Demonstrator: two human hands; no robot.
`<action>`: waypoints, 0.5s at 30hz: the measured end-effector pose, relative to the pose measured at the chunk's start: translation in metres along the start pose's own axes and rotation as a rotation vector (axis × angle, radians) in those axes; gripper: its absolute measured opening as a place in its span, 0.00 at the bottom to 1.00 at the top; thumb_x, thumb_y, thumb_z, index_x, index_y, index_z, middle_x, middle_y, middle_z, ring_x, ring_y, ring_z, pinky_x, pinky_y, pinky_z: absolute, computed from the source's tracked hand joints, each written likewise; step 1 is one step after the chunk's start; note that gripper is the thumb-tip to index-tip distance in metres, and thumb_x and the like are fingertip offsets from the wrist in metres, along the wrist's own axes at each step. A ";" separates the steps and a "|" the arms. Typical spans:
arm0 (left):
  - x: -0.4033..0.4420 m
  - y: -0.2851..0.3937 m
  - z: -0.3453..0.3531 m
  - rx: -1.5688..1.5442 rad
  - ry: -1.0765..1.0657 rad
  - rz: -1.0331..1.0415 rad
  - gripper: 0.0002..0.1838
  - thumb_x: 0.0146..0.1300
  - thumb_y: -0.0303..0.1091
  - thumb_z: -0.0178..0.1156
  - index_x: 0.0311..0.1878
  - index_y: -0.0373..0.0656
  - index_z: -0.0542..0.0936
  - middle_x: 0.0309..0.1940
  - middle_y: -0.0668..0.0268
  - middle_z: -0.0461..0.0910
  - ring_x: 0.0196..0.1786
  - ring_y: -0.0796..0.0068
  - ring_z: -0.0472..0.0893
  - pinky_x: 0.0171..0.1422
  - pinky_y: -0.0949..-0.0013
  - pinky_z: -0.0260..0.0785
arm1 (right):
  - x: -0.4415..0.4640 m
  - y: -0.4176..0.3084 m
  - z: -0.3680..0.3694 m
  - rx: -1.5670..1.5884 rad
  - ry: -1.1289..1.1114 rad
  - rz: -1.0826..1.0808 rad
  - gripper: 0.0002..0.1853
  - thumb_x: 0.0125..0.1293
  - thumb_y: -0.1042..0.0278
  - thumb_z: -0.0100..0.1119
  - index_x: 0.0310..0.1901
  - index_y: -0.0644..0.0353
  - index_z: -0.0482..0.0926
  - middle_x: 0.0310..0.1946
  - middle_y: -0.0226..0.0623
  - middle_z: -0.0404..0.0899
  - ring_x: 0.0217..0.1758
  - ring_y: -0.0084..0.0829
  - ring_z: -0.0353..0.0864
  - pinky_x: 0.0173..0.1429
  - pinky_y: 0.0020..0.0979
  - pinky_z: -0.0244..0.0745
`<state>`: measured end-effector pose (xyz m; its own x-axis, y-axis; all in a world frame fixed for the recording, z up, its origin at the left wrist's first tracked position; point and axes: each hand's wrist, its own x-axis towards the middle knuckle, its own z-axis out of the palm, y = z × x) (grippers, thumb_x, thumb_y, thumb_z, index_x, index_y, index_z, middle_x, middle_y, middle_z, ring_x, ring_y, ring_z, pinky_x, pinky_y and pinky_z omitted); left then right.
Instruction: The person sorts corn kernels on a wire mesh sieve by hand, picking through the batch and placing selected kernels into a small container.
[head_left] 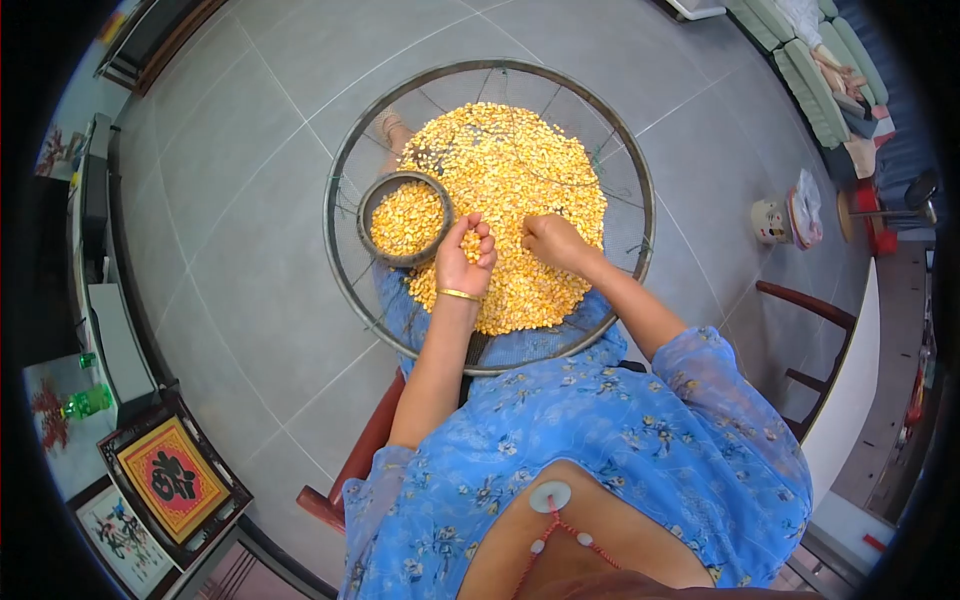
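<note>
A round mesh sieve (646, 190) rests across my lap with a broad heap of yellow corn kernels (530, 170) spread on it. On its left side a dark bowl (447, 228) stands among the kernels, itself filled with corn. My left hand (466, 258) is palm up beside the bowl, fingers curled around some corn kernels. Over the middle of the heap, my right hand (556, 242) is closed with its fingertips pinched down near the kernels. What those fingertips hold, if anything, is hidden.
Beneath me a wooden chair (352, 465) shows at the left. To the right are a white bucket (769, 222), a plastic bag (806, 208), another chair (806, 300) and a white table edge (850, 370). Framed pictures (172, 478) lean at lower left. Another person's hand (845, 78) shows on a green sofa.
</note>
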<state>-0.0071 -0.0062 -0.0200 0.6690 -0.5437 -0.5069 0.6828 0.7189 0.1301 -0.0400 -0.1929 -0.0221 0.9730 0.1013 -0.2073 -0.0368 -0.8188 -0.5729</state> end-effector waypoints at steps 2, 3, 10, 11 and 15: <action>0.001 0.000 0.002 -0.004 -0.005 0.016 0.09 0.67 0.38 0.49 0.40 0.42 0.71 0.27 0.65 0.70 0.23 0.74 0.67 0.19 0.77 0.57 | 0.003 0.006 -0.008 0.106 -0.021 0.038 0.07 0.53 0.70 0.57 0.29 0.66 0.77 0.26 0.52 0.78 0.34 0.49 0.80 0.39 0.43 0.73; 0.000 -0.001 0.003 -0.005 -0.006 0.017 0.09 0.67 0.38 0.49 0.40 0.42 0.71 0.27 0.65 0.70 0.23 0.74 0.67 0.19 0.77 0.57 | 0.003 0.007 -0.014 0.079 0.064 0.002 0.07 0.54 0.71 0.56 0.32 0.66 0.78 0.27 0.52 0.78 0.35 0.48 0.80 0.40 0.43 0.73; -0.004 -0.006 0.009 0.098 0.034 0.026 0.11 0.67 0.39 0.48 0.42 0.41 0.72 0.27 0.66 0.71 0.24 0.74 0.68 0.20 0.76 0.57 | 0.000 -0.070 -0.068 0.172 0.194 0.046 0.14 0.57 0.69 0.57 0.44 0.66 0.77 0.25 0.51 0.79 0.32 0.44 0.81 0.39 0.36 0.74; -0.005 -0.007 0.013 0.141 0.084 0.028 0.12 0.67 0.39 0.48 0.43 0.41 0.72 0.28 0.65 0.71 0.24 0.74 0.68 0.20 0.76 0.57 | -0.001 -0.083 -0.072 0.251 0.139 -0.046 0.14 0.58 0.68 0.57 0.44 0.66 0.77 0.25 0.50 0.79 0.31 0.42 0.81 0.38 0.36 0.74; -0.009 -0.008 0.021 0.114 0.153 0.016 0.13 0.68 0.41 0.47 0.44 0.41 0.73 0.28 0.65 0.71 0.24 0.74 0.68 0.20 0.76 0.57 | 0.007 -0.074 -0.058 0.408 0.190 -0.152 0.10 0.61 0.68 0.57 0.40 0.64 0.77 0.18 0.36 0.76 0.21 0.24 0.76 0.27 0.28 0.70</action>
<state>-0.0126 -0.0161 0.0018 0.6335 -0.4544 -0.6263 0.7074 0.6682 0.2307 -0.0176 -0.1644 0.0647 0.9973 0.0666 0.0297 0.0596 -0.5101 -0.8581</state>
